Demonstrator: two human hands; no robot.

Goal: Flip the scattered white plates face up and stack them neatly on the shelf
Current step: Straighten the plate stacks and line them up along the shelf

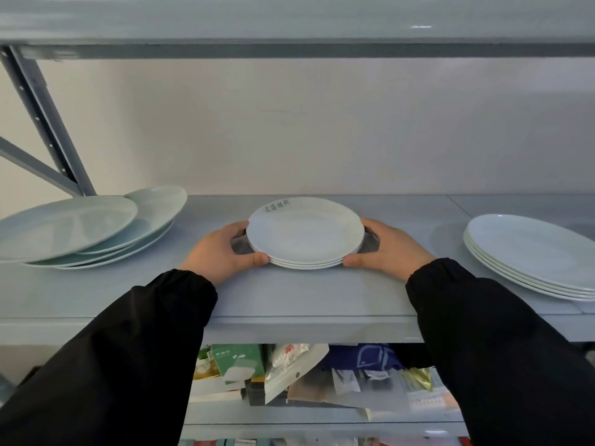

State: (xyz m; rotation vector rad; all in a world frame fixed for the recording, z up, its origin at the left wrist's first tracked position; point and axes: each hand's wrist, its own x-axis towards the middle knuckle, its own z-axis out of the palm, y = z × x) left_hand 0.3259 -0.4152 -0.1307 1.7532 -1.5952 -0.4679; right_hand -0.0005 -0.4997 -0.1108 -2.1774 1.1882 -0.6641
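Observation:
A small stack of three white plates sits face up in the middle of the grey shelf; the top plate has grey writing on its far rim. My left hand grips the stack's left edge, thumb at the front rim. My right hand grips its right edge the same way. Both arms wear black sleeves. On the left lies an untidy pile of larger pale plates, overlapping and shifted sideways. On the right stands a neat stack of large white plates, face up.
A grey metal upright with diagonal braces stands at the back left. Another shelf board runs overhead. The lower shelf holds packets and boxes. A pale wall is behind the shelf.

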